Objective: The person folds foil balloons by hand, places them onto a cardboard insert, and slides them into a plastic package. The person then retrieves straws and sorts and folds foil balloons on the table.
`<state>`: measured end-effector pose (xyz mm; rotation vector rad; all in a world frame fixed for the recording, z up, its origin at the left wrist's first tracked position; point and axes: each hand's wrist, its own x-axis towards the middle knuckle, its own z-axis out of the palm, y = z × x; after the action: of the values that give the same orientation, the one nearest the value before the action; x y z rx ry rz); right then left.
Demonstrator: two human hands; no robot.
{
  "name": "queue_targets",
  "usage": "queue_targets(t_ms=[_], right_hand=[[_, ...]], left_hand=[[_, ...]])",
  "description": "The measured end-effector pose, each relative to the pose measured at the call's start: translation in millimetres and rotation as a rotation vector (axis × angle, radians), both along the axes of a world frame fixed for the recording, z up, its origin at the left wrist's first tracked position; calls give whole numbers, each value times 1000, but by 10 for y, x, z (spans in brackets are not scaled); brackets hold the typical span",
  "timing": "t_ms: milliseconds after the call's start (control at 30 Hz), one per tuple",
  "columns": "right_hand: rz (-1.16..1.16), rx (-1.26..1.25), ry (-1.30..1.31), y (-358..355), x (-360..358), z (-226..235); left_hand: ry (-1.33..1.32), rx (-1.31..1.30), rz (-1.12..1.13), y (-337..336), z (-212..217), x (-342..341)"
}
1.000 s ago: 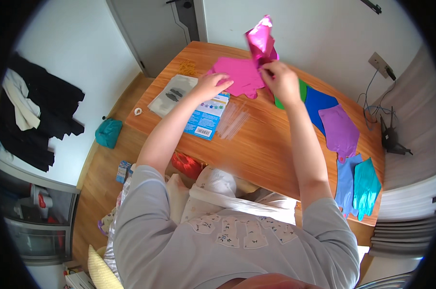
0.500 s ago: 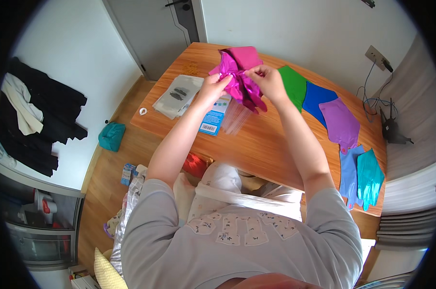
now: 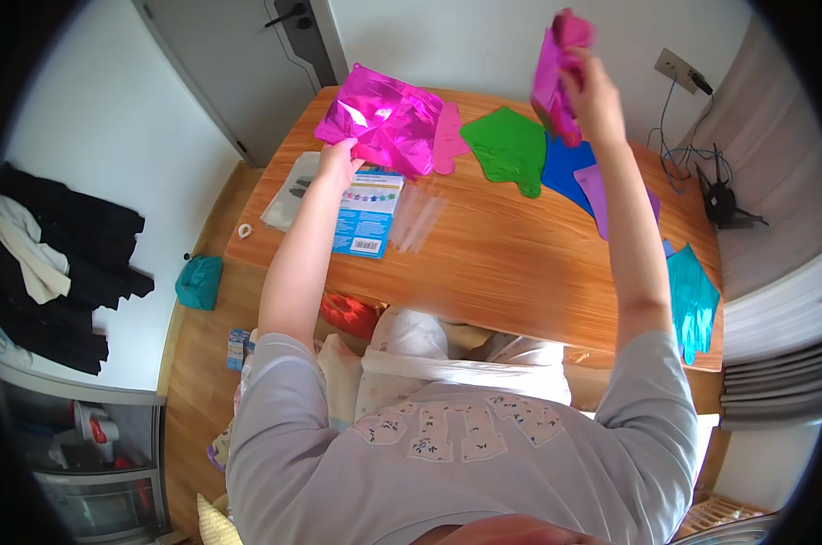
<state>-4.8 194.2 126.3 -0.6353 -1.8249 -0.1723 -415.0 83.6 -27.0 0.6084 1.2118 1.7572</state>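
My left hand grips the lower edge of a shiny magenta foil balloon, flat and partly unfolded above the table's far left. Raised over the far right side, my right hand is closed on another magenta foil balloon, still folded and seen almost edge-on. A pink flat foil balloon lies beside the left one. To its right rest flat green, blue and purple balloons, the purple one partly behind my right forearm. A teal balloon lies at the right end.
Under my left wrist are a blue-and-white printed package and clear plastic bags. Clear straws lie next to the package. A small white ring sits near the left edge of the wooden table. Cables hang by the wall.
My hands, together on the magenta foil before, have separated. The left one spreads a magenta balloon at the left; the right one has lifted a folded one up and to the right.
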Motion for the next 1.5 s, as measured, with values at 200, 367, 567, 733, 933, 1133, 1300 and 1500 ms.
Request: queue_targets(t_ms=[200, 367, 567, 733, 933, 1133, 1300, 1500], right_hand=[[-37, 37, -967, -112, -323, -539], [26, -182, -1048, -81, -314, -1238], [-7, -428, -1009, -130, -599, -1510], [-166, -543, -946, -384, -773, -1502], [-252, -379, -1039, -266, -695, -1615], [-194, -507, -802, -426, -762, -1543], [-278, -444, -703, -317, -730, -1761], [-13, -635, -166, -367, -480, -1508]], left_hand=[[-165, -17, 32, 264, -193, 182], [282, -33, 81, 223, 132, 817], [909, -155, 152, 186, -72, 558], [1264, -91, 226, 158, -159, 569], [1624, -524, 186, 105, 14, 877], [1750, -734, -207, 111, 29, 785], [1889, -507, 52, 63, 31, 952], [1175, -152, -387, 92, 258, 1444]])
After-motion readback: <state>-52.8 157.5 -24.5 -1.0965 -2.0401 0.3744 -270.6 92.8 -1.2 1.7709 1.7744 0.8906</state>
